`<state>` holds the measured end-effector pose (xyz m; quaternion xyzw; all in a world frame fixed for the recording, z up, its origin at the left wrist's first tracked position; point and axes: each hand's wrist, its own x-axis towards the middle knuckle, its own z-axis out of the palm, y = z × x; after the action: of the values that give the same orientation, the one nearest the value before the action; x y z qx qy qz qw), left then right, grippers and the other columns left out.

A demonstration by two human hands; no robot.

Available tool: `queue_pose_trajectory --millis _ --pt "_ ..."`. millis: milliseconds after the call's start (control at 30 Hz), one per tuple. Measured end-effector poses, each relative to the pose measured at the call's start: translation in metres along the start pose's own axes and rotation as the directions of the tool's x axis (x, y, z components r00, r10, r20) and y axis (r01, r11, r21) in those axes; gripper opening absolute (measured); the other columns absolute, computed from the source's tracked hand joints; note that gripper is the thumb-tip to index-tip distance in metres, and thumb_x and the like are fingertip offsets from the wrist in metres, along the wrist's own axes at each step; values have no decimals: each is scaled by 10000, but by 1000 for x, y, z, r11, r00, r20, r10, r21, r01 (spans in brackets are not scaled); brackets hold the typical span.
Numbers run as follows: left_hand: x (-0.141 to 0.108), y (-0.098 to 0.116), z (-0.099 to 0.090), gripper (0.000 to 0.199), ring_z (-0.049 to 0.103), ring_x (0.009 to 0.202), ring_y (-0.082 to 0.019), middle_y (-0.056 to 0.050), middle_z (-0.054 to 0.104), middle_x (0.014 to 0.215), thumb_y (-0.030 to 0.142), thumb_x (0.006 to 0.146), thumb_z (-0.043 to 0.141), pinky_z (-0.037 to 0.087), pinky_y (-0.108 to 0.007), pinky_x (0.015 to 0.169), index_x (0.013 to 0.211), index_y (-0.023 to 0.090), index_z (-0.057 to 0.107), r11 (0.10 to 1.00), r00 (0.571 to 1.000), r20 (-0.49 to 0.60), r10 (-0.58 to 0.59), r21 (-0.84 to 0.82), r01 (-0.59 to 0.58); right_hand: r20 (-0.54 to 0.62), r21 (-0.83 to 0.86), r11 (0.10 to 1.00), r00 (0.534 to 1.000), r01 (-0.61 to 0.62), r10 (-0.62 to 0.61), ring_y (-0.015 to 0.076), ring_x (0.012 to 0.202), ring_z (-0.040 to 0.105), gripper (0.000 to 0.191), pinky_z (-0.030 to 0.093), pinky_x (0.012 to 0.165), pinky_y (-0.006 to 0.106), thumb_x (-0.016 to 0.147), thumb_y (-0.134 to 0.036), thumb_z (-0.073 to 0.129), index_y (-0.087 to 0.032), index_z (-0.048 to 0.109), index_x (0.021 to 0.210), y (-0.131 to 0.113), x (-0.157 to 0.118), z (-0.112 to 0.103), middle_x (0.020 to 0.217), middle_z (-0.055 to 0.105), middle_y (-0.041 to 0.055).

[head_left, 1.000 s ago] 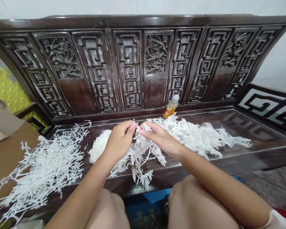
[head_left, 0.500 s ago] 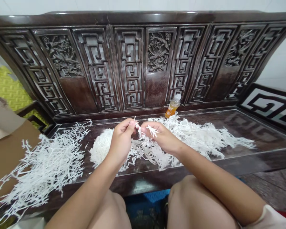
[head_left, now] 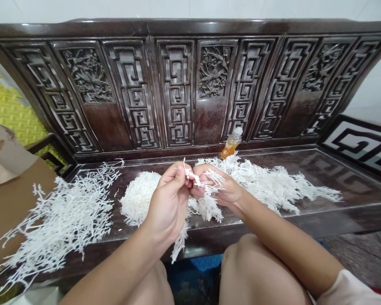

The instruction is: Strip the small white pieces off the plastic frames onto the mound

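Observation:
My left hand [head_left: 168,199] and my right hand [head_left: 214,186] meet above a dark wooden bench seat [head_left: 346,178], both pinching a white branching sprig [head_left: 206,180]. The sprig looks like thin, brittle plastic, though I cannot be sure of the material. Below my left hand, a longer white strand [head_left: 179,241] hangs over the seat's front edge. Nearest my left hand lies a rounded mound of fine white fragments [head_left: 138,197]. A large tangled heap of white sprigs [head_left: 266,182] spreads beyond my right hand, and another [head_left: 60,216] lies farther left.
A carved dark wood backrest [head_left: 178,84] rises behind the seat, with an orange drink bottle [head_left: 230,144] standing against it. Flattened cardboard [head_left: 15,199] lies under the left heap. My knees [head_left: 260,271] are just below the seat's front edge.
My hands have drawn closer together and turned inward around the sprig. A long white strand now hangs below my left hand, and the white pieces formerly in front of the seat's middle have shifted.

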<state>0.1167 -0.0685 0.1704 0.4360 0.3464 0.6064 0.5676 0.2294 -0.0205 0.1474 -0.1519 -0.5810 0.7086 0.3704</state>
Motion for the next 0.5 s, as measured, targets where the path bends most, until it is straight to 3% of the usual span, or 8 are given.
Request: queue_pose_trajectory --millis 333,500 --pt "-4 6 2 228 377 546 -90 2 361 604 268 788 401 402 -246 554 580 175 389 1000 998 70 10 -16 -9 71 -87 996 997 31 -25 66 416 359 356 264 427 223 575 -503 607 -164 502 547 -8 -9 -3 462 443 -27" --pt "13 6 -20 219 462 642 -121 -17 471 668 346 794 399 420 -270 635 689 183 501 956 975 217 47 272 -106 -71 -262 965 997 20 -40 81 493 405 313 312 483 230 650 -468 574 -164 518 601 -10 -8 -2 553 494 -13"
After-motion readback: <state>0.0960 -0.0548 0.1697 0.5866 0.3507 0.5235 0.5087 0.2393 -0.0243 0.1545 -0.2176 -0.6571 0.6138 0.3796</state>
